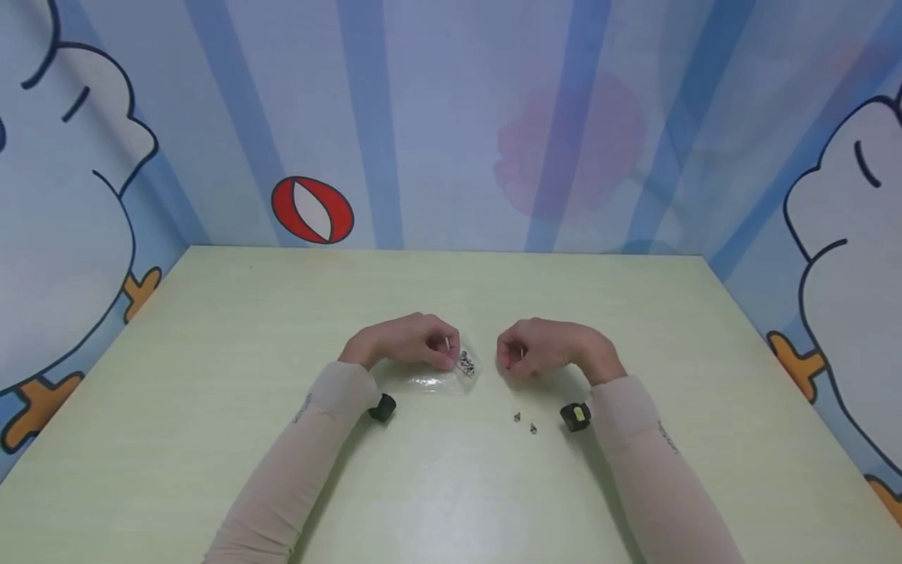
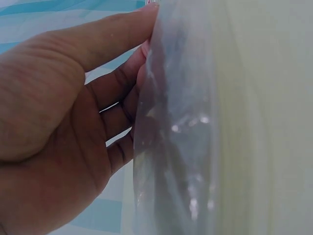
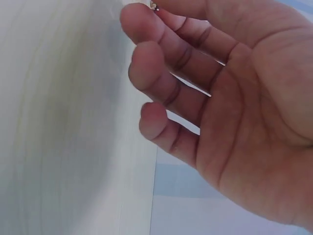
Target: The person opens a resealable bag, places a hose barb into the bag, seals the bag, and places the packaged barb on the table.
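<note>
My left hand (image 1: 416, 338) pinches the edge of a clear plastic bag (image 1: 430, 382) between thumb and fingertips. Inside the bag, near those fingertips, lies a cluster of small metal screws (image 1: 467, 363). To the right of the bag, my right hand (image 1: 543, 345) is held low over the table with thumb and forefinger together. In the right wrist view a tiny shiny screw (image 3: 154, 6) shows at the pinch of that hand, partly hidden; its other fingers are loosely bent. Two loose screws, a nearer one (image 1: 532, 428) and a farther one (image 1: 517, 417), lie on the table below the right hand.
The pale wood-look table (image 1: 211, 392) reaches back to a blue striped backdrop (image 1: 451, 117) with cartoon figures. Black wrist cameras, one on the left sleeve (image 1: 383, 408) and one on the right (image 1: 575, 417), sit close to the tabletop.
</note>
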The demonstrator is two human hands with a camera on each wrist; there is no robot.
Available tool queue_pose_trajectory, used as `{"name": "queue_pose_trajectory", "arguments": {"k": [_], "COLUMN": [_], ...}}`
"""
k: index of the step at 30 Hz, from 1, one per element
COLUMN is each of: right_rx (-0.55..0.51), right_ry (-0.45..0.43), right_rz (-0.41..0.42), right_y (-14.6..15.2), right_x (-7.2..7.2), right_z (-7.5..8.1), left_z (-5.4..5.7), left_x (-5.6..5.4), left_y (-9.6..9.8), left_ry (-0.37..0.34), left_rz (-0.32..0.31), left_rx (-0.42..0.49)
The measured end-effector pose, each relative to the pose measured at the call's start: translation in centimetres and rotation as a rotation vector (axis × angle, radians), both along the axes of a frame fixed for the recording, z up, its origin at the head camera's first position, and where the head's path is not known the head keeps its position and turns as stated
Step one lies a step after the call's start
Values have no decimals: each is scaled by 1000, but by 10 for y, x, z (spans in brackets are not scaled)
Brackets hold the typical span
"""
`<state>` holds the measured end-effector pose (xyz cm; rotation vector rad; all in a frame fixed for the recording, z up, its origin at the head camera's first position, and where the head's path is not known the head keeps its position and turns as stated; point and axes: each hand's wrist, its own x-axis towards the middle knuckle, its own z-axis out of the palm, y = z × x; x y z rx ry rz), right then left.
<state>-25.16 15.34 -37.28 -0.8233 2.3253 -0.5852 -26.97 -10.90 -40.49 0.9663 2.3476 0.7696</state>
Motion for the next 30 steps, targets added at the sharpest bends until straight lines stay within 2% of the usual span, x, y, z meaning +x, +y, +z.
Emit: {"name": "queue_pose_trajectory", "arguments": {"k": [8, 18, 30], "right_rx": [-59, -154, -173], "right_ry": [61, 140, 135], "right_rz": [8, 35, 58], "right_y": [-11, -22, -32], "right_x": [-4, -9, -5], "right_z": [-2, -10, -14], "left_z": [-3, 1, 1], "left_x": [-3, -2, -1], "left_y": [-1, -1, -1], "left_ry": [2, -1, -17], "left_rz": [-19, -21, -28], "left_rx": [2, 3, 16]}}
